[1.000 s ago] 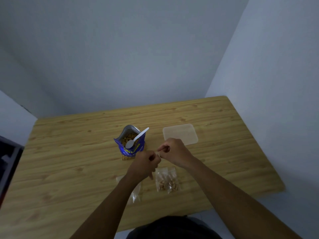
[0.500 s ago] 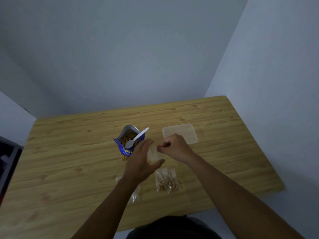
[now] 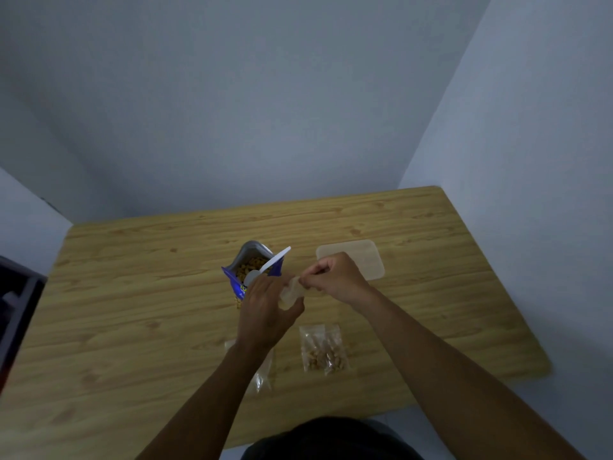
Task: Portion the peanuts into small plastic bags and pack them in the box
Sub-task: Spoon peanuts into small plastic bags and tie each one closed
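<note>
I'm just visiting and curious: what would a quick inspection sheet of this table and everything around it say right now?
Surface: wooden table, pushed into a corner.
Job's things: open blue peanut pouch standing upright, white spoon resting in it; one filled small bag lying flat; a clear bag partly under the left forearm, contents unclear; translucent lid or tray beyond the hands.
Clutter: nothing seen.
Grips: left hand and right hand both pinch an empty small bag above the table.
Cables: nothing seen.
Surroundings: plain walls; dark object at the left edge, unidentifiable.
</note>
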